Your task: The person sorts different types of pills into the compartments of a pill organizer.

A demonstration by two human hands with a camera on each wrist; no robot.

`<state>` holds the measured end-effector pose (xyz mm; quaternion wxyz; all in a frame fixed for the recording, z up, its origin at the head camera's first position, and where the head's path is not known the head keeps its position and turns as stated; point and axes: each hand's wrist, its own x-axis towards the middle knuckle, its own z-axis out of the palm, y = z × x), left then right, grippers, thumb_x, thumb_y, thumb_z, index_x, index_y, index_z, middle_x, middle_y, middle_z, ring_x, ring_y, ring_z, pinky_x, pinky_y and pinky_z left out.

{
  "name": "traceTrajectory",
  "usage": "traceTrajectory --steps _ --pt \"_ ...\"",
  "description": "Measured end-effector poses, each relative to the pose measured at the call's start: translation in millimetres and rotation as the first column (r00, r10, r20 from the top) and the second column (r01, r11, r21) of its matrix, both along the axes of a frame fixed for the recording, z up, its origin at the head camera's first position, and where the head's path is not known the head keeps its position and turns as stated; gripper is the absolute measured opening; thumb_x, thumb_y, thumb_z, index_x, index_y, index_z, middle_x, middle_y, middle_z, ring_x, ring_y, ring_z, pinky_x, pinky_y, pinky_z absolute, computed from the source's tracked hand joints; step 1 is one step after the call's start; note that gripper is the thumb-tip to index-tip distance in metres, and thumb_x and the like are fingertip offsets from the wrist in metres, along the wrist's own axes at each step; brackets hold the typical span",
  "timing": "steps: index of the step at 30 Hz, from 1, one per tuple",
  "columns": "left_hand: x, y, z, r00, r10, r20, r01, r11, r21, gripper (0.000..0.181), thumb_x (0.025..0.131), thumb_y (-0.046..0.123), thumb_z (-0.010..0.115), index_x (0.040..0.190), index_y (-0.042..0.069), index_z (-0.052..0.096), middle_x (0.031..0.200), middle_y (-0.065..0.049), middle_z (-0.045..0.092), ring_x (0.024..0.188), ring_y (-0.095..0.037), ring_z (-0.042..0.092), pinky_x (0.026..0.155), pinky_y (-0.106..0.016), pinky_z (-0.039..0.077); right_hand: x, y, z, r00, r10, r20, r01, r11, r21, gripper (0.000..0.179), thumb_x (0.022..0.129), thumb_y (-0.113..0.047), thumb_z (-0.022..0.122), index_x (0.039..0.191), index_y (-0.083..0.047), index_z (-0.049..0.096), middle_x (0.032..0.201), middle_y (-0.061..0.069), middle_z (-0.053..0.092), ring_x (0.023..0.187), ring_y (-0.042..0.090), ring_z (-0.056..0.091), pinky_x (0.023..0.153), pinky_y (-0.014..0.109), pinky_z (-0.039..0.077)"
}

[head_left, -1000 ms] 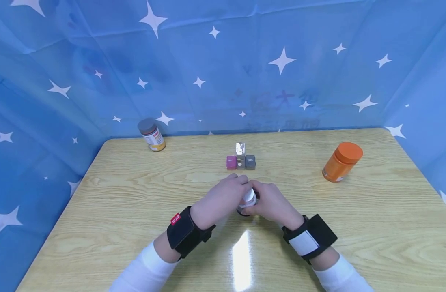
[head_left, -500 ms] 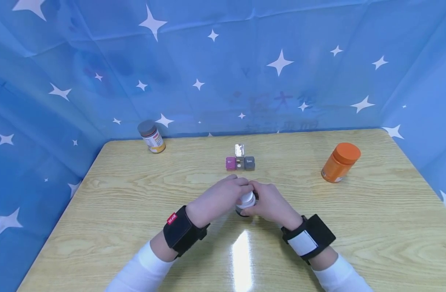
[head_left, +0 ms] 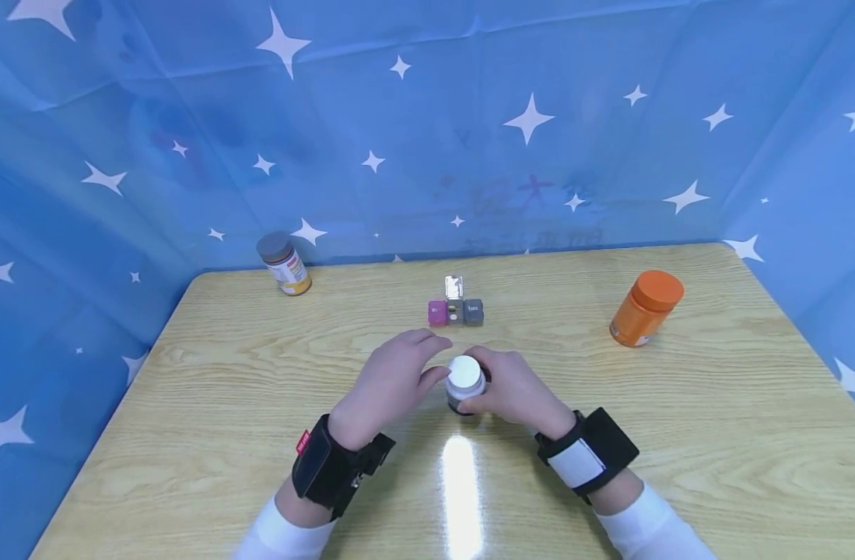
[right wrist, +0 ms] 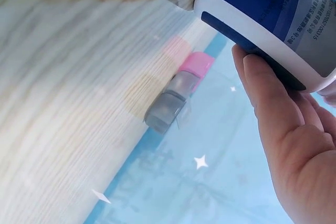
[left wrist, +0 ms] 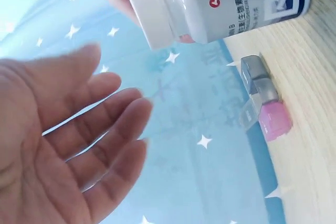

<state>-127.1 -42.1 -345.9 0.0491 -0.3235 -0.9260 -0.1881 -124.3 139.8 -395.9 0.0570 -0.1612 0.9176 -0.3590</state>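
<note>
Currently my R hand (head_left: 516, 390) holds the bottle (head_left: 467, 391) just below ctr of frame, gripping its side, prob. to steady it & leave the cap (left wrist: 149, 14) free up top. My L hand (head_left: 394, 379) is spread fairly wide, fingers loosely bent w/ nothing in them, just beside the cap. Pillbox (head_left: 455, 313) sits above the bottle, mid-frame, clear lid (head_left: 453, 286) up, apparently kept within reach. Orange jar (head_left: 646, 308), R of frame, & dark-capped jar (head_left: 284, 264), upper L, stand well apart, prob. to leave elbow room.

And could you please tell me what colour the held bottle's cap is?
The cap is white; it shows best in the left wrist view.
</note>
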Motion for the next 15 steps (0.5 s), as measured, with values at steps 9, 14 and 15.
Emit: traceTrajectory --steps 9,14,15 --pt "3.0 -10.9 -6.8 0.985 0.173 -0.021 -0.166 0.967 0.193 0.009 0.086 0.011 0.064 0.091 0.01 0.071 0.083 0.0 0.069 0.073 -0.009 0.06 0.069 -0.026 0.05 6.4 51 21.7 0.988 -0.147 -0.046 0.147 0.989 0.0 0.049 0.071 -0.021 0.078 0.113 -0.003 0.058 0.105 0.014 0.066 0.097 0.028 0.062 0.082 0.044 0.05" --pt "1.9 -19.0 0.9 0.978 0.208 -0.005 -0.203 0.957 0.205 0.009 0.085 0.011 0.065 0.09 0.009 0.072 0.08 -0.001 0.068 0.068 -0.009 0.055 0.066 -0.025 0.048 18.3 116 30.2 0.939 -0.329 -0.097 0.337 0.938 0.076 0.057 0.075 -0.025 0.075 0.118 0.004 0.052 0.109 0.026 0.061 0.094 0.037 0.059 0.077 0.049 0.049" --pt "1.5 -20.5 2.0 0.977 0.213 0.001 -0.209 0.956 0.204 0.009 0.085 0.011 0.065 0.091 0.009 0.072 0.079 -0.001 0.068 0.068 -0.009 0.055 0.066 -0.025 0.047 20.7 128 29.2 0.926 -0.364 -0.105 0.373 0.923 0.094 0.058 0.075 -0.026 0.075 0.118 0.005 0.051 0.109 0.028 0.06 0.093 0.038 0.058 0.075 0.048 0.049"
